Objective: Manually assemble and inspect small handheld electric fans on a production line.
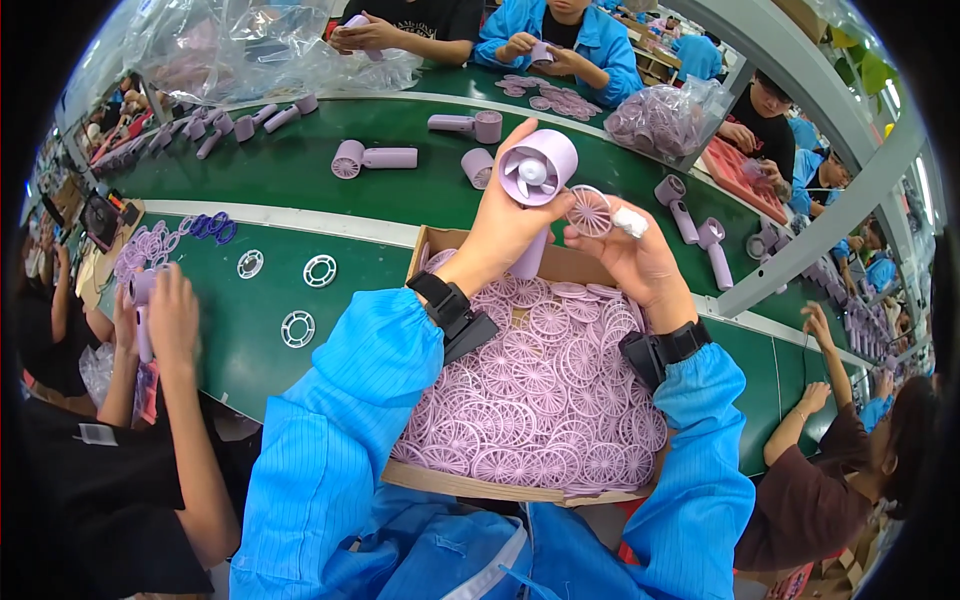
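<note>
Left hand (505, 225) closed round lilac handheld fan (536, 172), raised above cardboard box (440, 245), blade side turned up toward face for fitting. Right hand (630, 255) pinching round spoked grille (589, 211) just beside fan head, white wrap on fingertip. Box under both hands, full of same grilles, close for picking. More fans beyond hands on green tabletop (300, 170).

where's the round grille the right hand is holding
In the head view the round pink grille is pinched in the right hand, just right of the handheld fan held by the left hand, above the cardboard box of grilles.
</note>
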The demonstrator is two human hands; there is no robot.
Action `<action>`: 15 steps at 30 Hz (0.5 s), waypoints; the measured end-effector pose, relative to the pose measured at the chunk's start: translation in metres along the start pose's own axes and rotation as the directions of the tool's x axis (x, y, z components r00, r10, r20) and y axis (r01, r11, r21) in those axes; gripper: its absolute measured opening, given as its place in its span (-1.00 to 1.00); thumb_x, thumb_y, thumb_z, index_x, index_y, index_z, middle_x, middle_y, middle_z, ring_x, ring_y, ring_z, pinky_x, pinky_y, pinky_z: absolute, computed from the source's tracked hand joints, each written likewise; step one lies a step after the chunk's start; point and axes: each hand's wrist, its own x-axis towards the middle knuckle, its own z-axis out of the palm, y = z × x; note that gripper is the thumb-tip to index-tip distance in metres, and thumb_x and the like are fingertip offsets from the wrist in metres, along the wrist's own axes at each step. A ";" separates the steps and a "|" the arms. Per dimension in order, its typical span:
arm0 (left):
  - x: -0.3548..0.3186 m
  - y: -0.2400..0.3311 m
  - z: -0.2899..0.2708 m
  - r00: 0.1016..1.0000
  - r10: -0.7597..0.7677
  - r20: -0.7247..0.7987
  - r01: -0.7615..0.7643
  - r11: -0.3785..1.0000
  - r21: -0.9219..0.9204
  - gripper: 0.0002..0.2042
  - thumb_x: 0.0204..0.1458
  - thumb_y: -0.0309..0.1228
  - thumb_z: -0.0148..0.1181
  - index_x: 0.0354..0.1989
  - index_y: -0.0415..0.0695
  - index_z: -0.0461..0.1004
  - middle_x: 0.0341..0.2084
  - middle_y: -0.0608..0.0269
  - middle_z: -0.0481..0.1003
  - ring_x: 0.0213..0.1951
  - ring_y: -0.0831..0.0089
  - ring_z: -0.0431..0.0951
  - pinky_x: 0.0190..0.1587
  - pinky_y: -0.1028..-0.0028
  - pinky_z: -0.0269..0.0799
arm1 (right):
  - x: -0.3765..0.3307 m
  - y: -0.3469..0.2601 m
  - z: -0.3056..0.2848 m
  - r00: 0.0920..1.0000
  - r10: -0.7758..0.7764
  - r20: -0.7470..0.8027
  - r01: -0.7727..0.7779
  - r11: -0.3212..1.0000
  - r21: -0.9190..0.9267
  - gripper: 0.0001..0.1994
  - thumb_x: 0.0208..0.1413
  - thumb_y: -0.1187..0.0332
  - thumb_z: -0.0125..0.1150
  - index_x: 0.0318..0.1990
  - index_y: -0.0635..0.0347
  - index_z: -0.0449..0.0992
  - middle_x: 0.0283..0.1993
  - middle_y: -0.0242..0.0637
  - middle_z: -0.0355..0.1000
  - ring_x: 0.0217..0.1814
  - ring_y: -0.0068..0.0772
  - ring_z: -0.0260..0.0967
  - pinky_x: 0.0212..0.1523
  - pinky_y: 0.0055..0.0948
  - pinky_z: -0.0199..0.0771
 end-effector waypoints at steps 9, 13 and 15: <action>-0.013 -0.016 0.015 0.979 -0.190 0.076 0.185 0.981 0.064 -0.21 0.04 -0.56 0.08 0.36 0.14 -0.27 -0.08 0.08 0.40 -0.21 0.37 0.51 -0.28 0.44 0.50 | -0.002 0.001 0.033 0.681 -0.664 0.310 0.311 -0.122 -0.943 -0.62 -0.23 0.46 0.36 -0.14 0.21 0.51 -0.05 -0.15 0.39 -0.09 -0.20 0.37 -0.08 -0.30 0.41; -0.013 -0.020 0.015 0.974 -0.198 0.113 0.172 0.963 0.208 -0.23 0.08 -0.65 0.00 0.37 0.10 -0.28 0.10 0.10 0.24 0.03 0.39 0.38 0.02 0.48 0.39 | -0.003 0.003 0.032 0.657 -0.652 0.379 0.279 -0.256 -0.925 -0.60 -0.31 0.49 0.39 -0.17 0.18 0.54 -0.03 -0.16 0.38 -0.07 -0.16 0.34 -0.09 -0.29 0.40; -0.013 -0.021 0.015 0.976 -0.184 0.120 0.152 0.959 0.238 -0.23 0.07 -0.66 0.00 0.37 0.10 -0.28 0.11 0.09 0.24 0.04 0.37 0.37 0.03 0.46 0.38 | -0.003 0.004 0.033 0.657 -0.646 0.389 0.274 -0.276 -0.921 -0.60 -0.31 0.49 0.38 -0.17 0.18 0.54 -0.02 -0.17 0.37 -0.07 -0.15 0.33 -0.08 -0.29 0.39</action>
